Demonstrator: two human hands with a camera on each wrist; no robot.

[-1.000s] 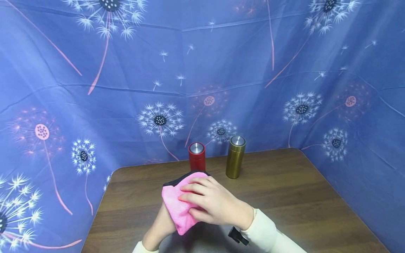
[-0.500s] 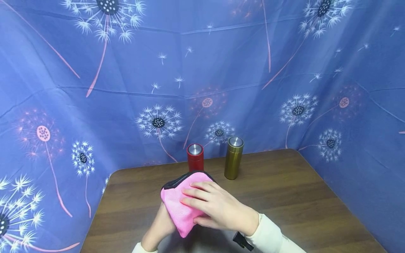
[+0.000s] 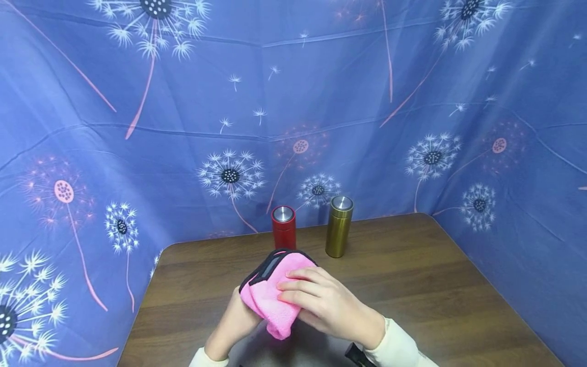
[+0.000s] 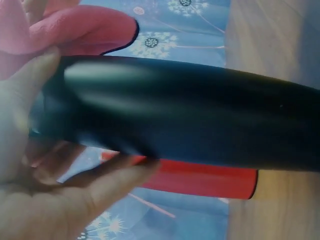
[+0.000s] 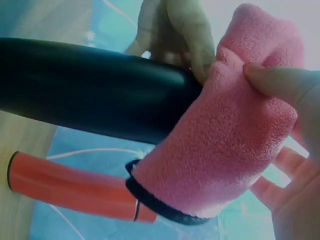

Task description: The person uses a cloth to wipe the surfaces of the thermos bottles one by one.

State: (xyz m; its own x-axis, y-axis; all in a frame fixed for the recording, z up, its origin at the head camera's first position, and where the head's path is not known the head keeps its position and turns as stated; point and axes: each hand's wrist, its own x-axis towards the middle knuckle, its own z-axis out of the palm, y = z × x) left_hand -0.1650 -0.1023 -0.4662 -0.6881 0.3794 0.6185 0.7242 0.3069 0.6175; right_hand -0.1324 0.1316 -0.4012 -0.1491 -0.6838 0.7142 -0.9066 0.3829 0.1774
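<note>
A dark bottle (image 4: 190, 110) is gripped near its top end by my left hand (image 4: 65, 180), thumb on one side and fingers on the other. In the head view a pink cloth (image 3: 279, 290) with black edging hides that bottle, and my left hand (image 3: 236, 318) shows below and left of it. My right hand (image 3: 332, 308) holds the cloth from the right side. The right wrist view shows the cloth (image 5: 225, 130) draped over the end of the dark bottle (image 5: 100, 90), pinched by the thumb and fingers of my right hand (image 5: 295, 135).
On the wooden table (image 3: 412, 265) a red bottle (image 3: 284, 232) stands upright behind the cloth, with a gold bottle (image 3: 339, 227) upright to its right. A blue curtain (image 3: 275, 102) with dandelion prints hangs behind the table.
The cloth has turned and bunched, so that more of its black edging shows and its lower corner has folded. My right hand has shifted slightly right with it.
</note>
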